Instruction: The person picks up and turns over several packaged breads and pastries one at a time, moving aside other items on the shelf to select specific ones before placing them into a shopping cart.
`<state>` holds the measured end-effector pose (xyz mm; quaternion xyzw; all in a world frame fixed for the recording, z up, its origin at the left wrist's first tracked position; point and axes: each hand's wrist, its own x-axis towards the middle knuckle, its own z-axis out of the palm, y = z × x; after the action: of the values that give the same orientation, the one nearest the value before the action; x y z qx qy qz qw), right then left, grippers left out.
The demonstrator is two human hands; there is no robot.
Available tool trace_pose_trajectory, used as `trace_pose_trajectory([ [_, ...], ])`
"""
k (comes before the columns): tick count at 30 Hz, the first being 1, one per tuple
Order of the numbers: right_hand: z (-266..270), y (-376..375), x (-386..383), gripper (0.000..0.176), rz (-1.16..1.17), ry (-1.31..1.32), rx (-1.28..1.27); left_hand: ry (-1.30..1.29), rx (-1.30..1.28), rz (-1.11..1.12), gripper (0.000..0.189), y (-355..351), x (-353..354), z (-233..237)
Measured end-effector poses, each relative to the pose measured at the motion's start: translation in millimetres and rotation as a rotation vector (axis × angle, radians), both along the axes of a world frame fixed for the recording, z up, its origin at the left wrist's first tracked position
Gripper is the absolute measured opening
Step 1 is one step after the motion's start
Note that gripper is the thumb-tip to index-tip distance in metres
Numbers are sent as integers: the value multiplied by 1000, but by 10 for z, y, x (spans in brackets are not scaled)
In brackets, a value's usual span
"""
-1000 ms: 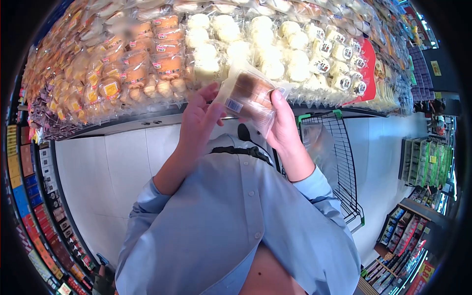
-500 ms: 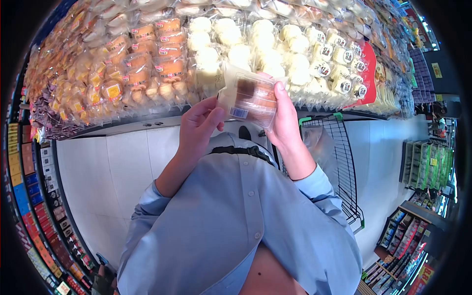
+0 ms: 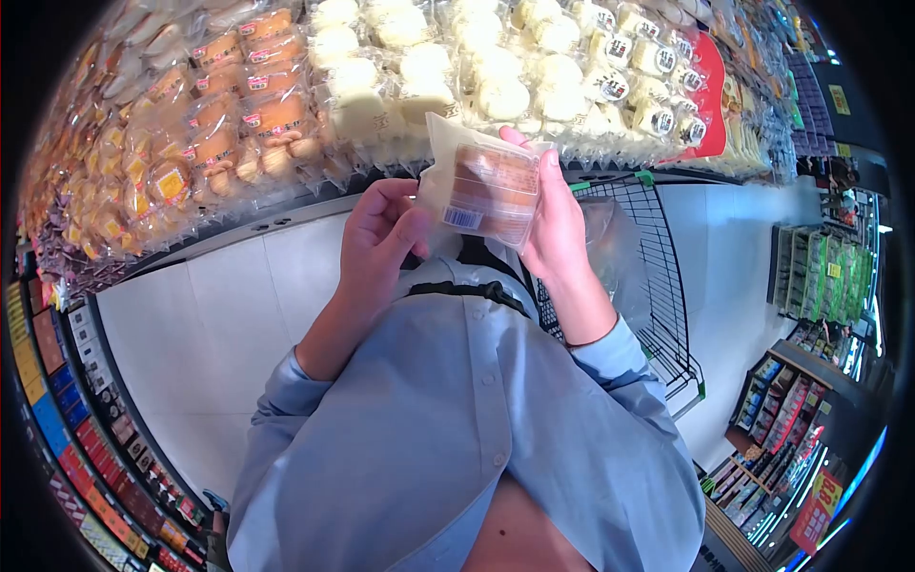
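**Cake pack held up before the bakery display**

The right hand [image 3: 556, 224] is clamped on the right edge of a clear cake pack [image 3: 488, 181]. Its thumb lies across the front and its fingers are wrapped behind. The pack sits upright at chest height, between the two hands and in front of the display shelf [image 3: 286, 214]. Brown cakes show through its film, and a barcode label [image 3: 461, 218] is at its lower left corner.

The left hand [image 3: 379, 238] is just left of the pack with its fingers curled. Its thumb meets the corner near the barcode, but I cannot tell whether it pinches the film or only touches it.

On the far side, the shelf is packed with bagged white buns [image 3: 419, 67]. Orange-labelled pastries [image 3: 243, 110] lie further left. A black wire shopping cart [image 3: 658, 286] stands to the right on the pale tiled floor [image 3: 210, 315], just beside the right forearm. The person's blue shirt [image 3: 457, 419] fills the near part of the view
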<state>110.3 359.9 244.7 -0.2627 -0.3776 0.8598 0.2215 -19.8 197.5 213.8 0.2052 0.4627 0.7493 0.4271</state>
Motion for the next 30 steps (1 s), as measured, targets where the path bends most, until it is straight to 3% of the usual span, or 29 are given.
trace_pose_trajectory([
  [5,-34,170,255,64,-5,77,8,84,16,-46,28,215,123,75],
  [11,-126,418,840,76,-51,187,7,194,-125,-205,27,680,509,235],
  [18,-755,909,2083,53,-152,251,-224,294,-256,-643,33,1470,1164,107],
  [19,-869,1009,2275,51,-232,144,-248,320,-270,-670,35,1605,1282,42],
  [21,-1132,1208,2633,47,-383,-75,-307,371,-305,-722,40,1868,1506,-247],
  [24,-1685,1445,3043,44,-521,-226,-407,676,-480,-854,46,2320,1741,-859],
  [27,-2267,1522,3233,41,-485,-352,-324,1077,-337,-838,48,2720,1919,-1735],
  [30,-2667,1603,3134,41,-450,-496,-244,1317,-514,-947,48,2980,2093,-2111],
])
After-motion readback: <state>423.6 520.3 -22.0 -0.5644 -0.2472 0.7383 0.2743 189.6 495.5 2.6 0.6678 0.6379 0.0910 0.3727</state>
